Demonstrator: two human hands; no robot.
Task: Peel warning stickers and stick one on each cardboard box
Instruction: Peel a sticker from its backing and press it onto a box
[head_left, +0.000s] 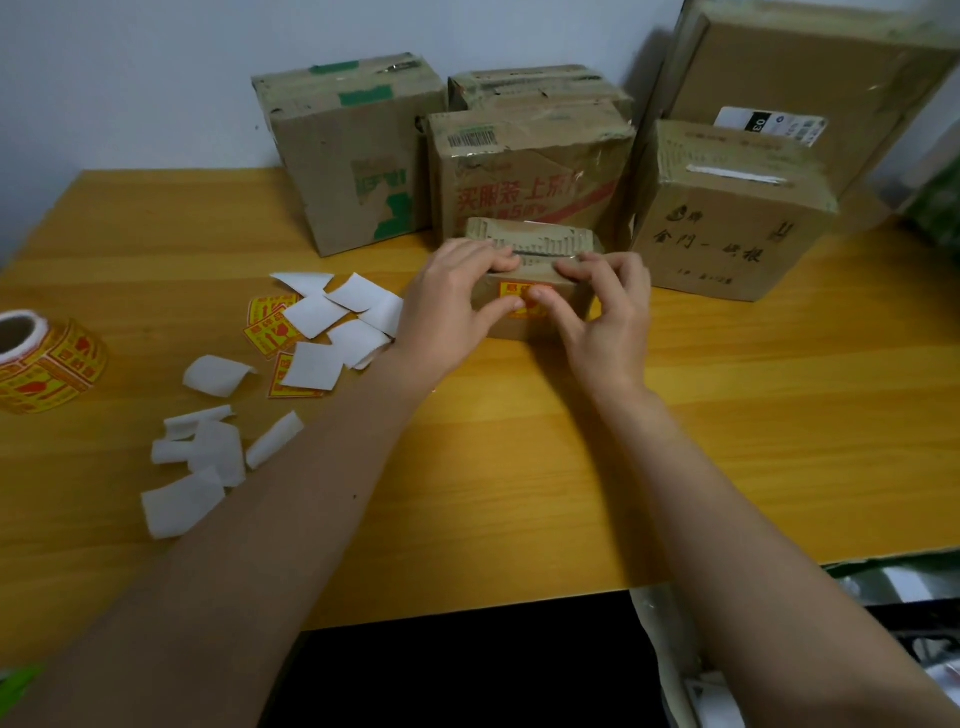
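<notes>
A small cardboard box (540, 241) sits mid-table with a yellow and red warning sticker (522, 295) on its front face. My left hand (452, 301) grips the box's left side, fingers over the top, thumb pressing on the sticker. My right hand (605, 312) grips the right side the same way, thumb on the sticker. Larger boxes stand behind: one with green tape (348, 150), one with red print (530, 166), one with black writing (727, 223).
A roll of warning stickers (47, 358) lies at the left edge of the wooden table (519, 493). Loose stickers (270, 325) and several white backing papers (322, 332) are scattered left of my hands. A big box (800, 67) leans at the back right.
</notes>
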